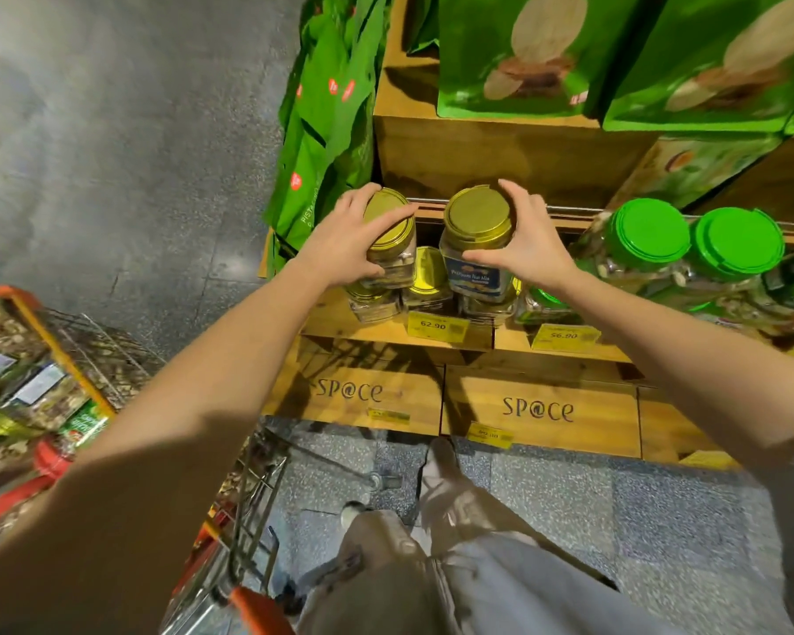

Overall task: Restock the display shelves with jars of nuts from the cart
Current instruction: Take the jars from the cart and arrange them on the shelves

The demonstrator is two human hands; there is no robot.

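Your forearms (202,396) reach out, cart (60,355) at 8 o'clock.
Your left hand (349,242) grips the left jar (394,261), your right hand (530,245) the right jar (477,217), above the shelf (363,333) at 12 o'clock.

Just past centre toward twelve o'clock, the left nut jar (397,263) and right nut jar (475,277) are clear glossy plastic with shiny gold lids (477,217). At two o'clock, the green lids (652,231) look smooth plastic. At six, the crates (542,410) are matt, grainy wood. At seven, the cart (257,506) is bare metal wire.
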